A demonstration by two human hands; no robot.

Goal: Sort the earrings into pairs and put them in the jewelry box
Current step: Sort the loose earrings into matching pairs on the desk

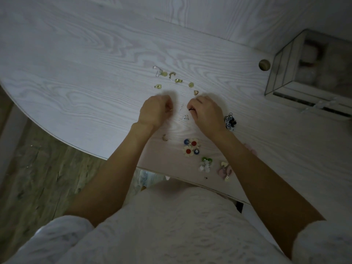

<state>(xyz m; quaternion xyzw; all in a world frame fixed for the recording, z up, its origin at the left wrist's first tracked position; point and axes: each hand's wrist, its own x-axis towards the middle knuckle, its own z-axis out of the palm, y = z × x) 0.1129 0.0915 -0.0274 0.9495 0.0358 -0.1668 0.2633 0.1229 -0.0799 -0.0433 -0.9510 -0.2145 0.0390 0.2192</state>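
Observation:
Several small gold earrings (178, 80) lie scattered on the white table (95, 73) just beyond my hands. My left hand (154, 111) has curled fingers that pinch a tiny gold earring (170, 110). My right hand (206, 112) is curled beside it, with a dark band (190, 109) at its fingertips; what it holds is hidden. A small clear heart earring (186, 117) lies between the hands. The glass jewelry box (282, 73) stands at the far right, well away from both hands.
Nearer to me lie a red-and-blue flower pair (191, 147), a green-and-white cluster (206, 163), pink and yellow pieces (224, 170), a blue-white pair (230, 121) and one gold earring (164, 137). A round hole (264, 64) sits beside the box. The table edge curves off left.

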